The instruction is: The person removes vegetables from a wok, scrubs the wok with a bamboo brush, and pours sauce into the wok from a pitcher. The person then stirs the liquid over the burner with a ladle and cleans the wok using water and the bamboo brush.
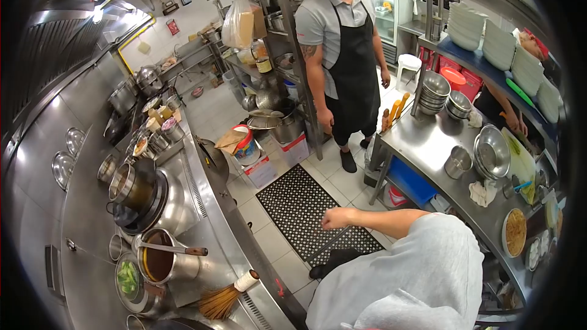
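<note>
My right hand (336,219) is held out in front of my grey shirt, above a black perforated floor mat (301,205). Its fingers are curled closed, and nothing shows in them. It touches neither counter. My left hand is out of view. On the stove counter to the left stand a pot of dark brown liquid (160,258) with a ladle (174,247) across its rim, a bowl of cut green vegetables (128,278) and a straw brush (221,300).
A person in a black apron (353,67) stands beyond the mat. The steel table (422,140) at right holds metal bowls (435,88), a steel pot (458,162) and a cloth (482,194). Behind it, another person's hand (516,123) shows. Boxes (261,171) and a bucket (243,140) stand ahead.
</note>
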`<state>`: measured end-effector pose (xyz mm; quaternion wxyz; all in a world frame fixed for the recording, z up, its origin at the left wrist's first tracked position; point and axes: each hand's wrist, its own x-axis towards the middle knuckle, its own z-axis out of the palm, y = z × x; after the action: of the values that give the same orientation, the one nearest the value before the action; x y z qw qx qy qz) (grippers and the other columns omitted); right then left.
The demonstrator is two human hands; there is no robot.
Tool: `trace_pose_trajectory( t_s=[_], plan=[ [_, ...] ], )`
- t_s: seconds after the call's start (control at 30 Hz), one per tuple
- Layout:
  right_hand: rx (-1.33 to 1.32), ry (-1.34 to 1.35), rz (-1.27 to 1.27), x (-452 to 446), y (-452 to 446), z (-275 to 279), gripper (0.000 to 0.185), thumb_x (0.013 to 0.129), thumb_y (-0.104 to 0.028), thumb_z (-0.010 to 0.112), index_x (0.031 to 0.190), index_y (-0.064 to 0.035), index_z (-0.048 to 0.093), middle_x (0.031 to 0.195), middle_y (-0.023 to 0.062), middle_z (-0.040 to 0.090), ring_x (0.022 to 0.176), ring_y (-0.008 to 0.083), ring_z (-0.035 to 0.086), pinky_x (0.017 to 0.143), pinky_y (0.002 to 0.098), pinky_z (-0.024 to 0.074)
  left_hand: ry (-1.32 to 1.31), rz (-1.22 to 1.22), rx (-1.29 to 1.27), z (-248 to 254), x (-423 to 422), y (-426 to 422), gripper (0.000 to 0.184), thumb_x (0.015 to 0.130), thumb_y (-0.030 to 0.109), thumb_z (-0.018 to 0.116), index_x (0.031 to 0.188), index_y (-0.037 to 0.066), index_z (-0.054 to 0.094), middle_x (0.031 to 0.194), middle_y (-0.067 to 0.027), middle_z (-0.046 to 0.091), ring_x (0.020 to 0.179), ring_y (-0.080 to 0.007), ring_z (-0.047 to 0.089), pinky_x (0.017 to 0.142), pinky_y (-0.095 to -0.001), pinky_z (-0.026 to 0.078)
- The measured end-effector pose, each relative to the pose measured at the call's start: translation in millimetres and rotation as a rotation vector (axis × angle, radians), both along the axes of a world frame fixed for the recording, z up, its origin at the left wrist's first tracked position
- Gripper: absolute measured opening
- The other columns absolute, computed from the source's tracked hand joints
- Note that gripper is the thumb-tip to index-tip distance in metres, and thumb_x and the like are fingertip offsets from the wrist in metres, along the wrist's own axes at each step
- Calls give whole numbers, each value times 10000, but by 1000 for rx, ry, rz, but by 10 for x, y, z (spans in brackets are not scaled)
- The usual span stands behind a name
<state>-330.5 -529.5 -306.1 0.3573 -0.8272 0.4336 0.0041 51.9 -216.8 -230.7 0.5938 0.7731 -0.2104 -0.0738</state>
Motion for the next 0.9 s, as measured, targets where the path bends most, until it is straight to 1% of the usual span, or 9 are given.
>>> trace_pose_trajectory(
  t_s=[0.03, 0.1, 0.23, 0.3, 0.37, 0.47, 0.63, 0.8, 0.9],
  plan=[
    [-28, 98, 5, -161, 43, -273, 261, 808, -271, 566, 947, -98, 705, 893, 132, 690, 805, 281, 657, 716, 409, 508, 0, 1, 1, 6, -1, 16, 205, 791, 295, 652, 882, 128, 576, 789, -33, 603, 677, -196, 570, 570, -338, 477],
    [163, 387, -39, -352, 255, -325, 252, 785, -228, 558, 938, -88, 701, 882, 150, 687, 794, 289, 656, 704, 429, 511, 7, -6, 14, 19, -2, 16, 205, 791, 291, 653, 882, 125, 575, 790, -35, 602, 678, -197, 569, 572, -340, 478],
    [169, 589, 85, -950, 459, -1442, 271, 753, -158, 533, 932, -28, 689, 877, 151, 689, 832, 283, 661, 698, 425, 516, 10, -4, 12, 33, -9, 9, 205, 791, 283, 653, 883, 118, 572, 791, -39, 599, 680, -200, 567, 577, -343, 478],
    [209, 684, -105, -1083, 654, -1059, 257, 739, -137, 519, 887, -11, 688, 892, 146, 692, 836, 281, 664, 697, 422, 519, 8, 0, 21, 41, -9, 34, 205, 791, 279, 653, 883, 115, 571, 792, -41, 598, 681, -201, 566, 579, -344, 479],
    [308, 599, -390, -1428, 667, -1391, 267, 724, -130, 524, 892, -23, 701, 926, 146, 693, 866, 287, 668, 722, 431, 521, 5, 1, 22, 56, -9, 41, 205, 791, 275, 654, 884, 112, 570, 793, -42, 597, 682, -202, 565, 581, -346, 479],
    [293, 608, -464, -1573, 629, -1170, 279, 714, -134, 523, 900, -42, 710, 921, 154, 693, 851, 294, 671, 724, 443, 517, 2, 4, 26, 56, 1, 54, 205, 790, 268, 654, 884, 108, 568, 794, -45, 595, 683, -204, 564, 585, -348, 479],
    [178, 607, -391, -1571, 431, -1418, 300, 708, -150, 521, 914, -46, 712, 942, 169, 688, 867, 303, 669, 723, 436, 515, -6, 7, 43, 68, 14, 75, 205, 790, 258, 655, 885, 100, 565, 796, -50, 592, 685, -208, 561, 590, -352, 480],
    [209, 621, -331, -1218, 292, -1338, 321, 715, -177, 529, 943, -32, 702, 962, 181, 680, 883, 308, 668, 732, 424, 519, -11, 21, 53, 79, 14, 125, 205, 790, 248, 655, 885, 92, 562, 798, -54, 589, 688, -211, 558, 596, -355, 481],
    [123, 524, -321, -1071, 237, -1315, 308, 732, -184, 524, 932, -25, 697, 923, 184, 682, 828, 313, 674, 717, 427, 521, -11, 29, 54, 79, 17, 151, 205, 790, 241, 655, 886, 87, 560, 799, -57, 587, 689, -213, 557, 599, -358, 481]
  ],
)
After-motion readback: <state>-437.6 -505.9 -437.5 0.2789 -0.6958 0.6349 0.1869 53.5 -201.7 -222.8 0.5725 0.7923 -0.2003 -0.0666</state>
